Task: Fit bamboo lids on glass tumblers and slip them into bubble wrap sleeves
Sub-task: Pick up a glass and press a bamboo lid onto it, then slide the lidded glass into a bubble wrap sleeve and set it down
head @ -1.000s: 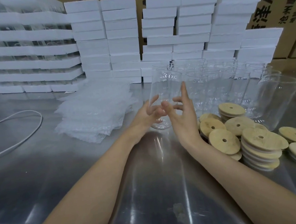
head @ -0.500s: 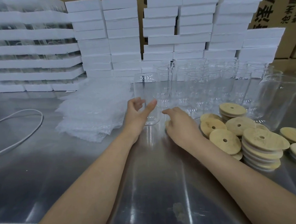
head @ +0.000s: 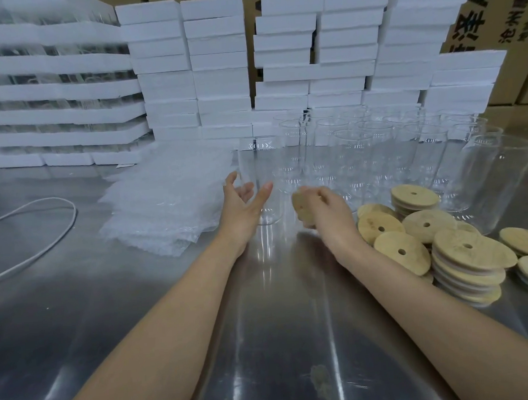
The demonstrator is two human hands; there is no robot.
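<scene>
Right now the left hand (head: 244,201) is spread beside the upright tumbler (head: 259,169) on the tabletop (head: 139,300); the right hand (head: 325,211) pinches a bamboo lid (head: 302,208). With no hand steadying it, the glass could tip when the lid is pressed on

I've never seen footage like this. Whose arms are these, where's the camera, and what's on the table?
No machine here: these are a person's two bare arms, filmed by a camera worn on their head, looking down. The right hand holds a round bamboo lid. The left hand is open beside a clear glass tumbler standing on the metal table. More tumblers stand behind, stacks of lids lie to the right, a pile of bubble wrap sleeves to the left. White foam blocks are stacked at the back.
</scene>
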